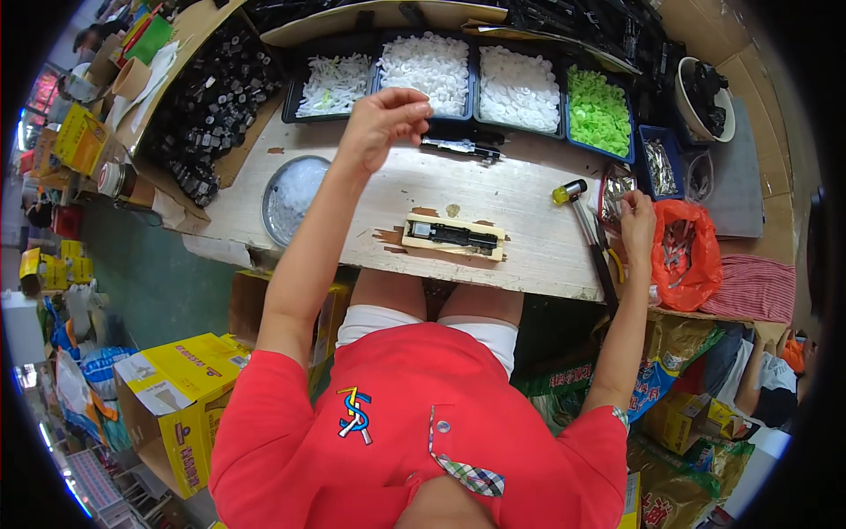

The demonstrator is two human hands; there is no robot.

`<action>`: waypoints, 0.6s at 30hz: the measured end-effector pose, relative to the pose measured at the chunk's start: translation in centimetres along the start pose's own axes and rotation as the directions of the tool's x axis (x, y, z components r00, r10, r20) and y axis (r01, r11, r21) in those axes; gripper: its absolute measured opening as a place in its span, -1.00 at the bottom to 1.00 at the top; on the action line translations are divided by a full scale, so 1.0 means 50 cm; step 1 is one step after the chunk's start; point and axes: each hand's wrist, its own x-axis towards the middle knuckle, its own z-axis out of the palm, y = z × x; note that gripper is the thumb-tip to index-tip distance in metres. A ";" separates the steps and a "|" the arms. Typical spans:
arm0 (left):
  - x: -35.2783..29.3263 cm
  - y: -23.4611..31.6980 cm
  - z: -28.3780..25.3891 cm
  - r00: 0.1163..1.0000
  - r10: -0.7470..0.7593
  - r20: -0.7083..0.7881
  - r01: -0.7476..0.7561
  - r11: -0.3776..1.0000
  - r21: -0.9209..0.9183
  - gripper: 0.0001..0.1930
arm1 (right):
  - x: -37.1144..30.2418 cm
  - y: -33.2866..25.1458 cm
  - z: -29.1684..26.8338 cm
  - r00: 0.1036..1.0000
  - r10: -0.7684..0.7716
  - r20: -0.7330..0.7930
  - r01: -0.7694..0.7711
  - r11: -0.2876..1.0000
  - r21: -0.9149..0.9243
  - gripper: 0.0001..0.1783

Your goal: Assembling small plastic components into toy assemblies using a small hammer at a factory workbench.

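Observation:
My left hand (388,125) is raised over the far side of the table, in front of a bin of small white plastic rings (425,70). Its thumb and fingertips are pinched together; whatever is between them is too small to make out. My right hand (636,225) reaches to a small dish of metal parts (616,187), its fingers curled at the dish's edge and their tips partly hidden. Between my arms, near the front edge, a black mechanical part (458,236) lies in a pale wooden holder (414,244). Another black assembly (460,148) lies just beyond it.
More bins hold white pieces (518,88) and green pieces (599,110). A round metal dish (269,212) stands left, beside a carton of black parts (216,106). A yellow-handled screwdriver (568,191), a hammer (583,220) and a red bag (712,264) are at right.

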 end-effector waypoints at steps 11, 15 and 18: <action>-0.166 -0.116 0.029 0.977 -0.195 0.086 0.212 0.850 -0.483 -0.88 | -0.088 -0.321 0.013 0.912 -0.196 0.359 -0.259 0.403 0.878 -0.95; -0.197 -0.133 0.039 0.963 -0.238 0.127 0.269 0.843 -0.466 -0.87 | -0.119 -0.410 0.026 0.888 -0.259 0.380 -0.312 0.266 0.912 -0.89; -0.211 -0.137 0.044 0.952 -0.266 0.154 0.306 0.787 -0.535 -0.86 | -0.131 -0.430 0.055 0.901 -0.261 0.347 -0.292 0.227 0.929 -0.90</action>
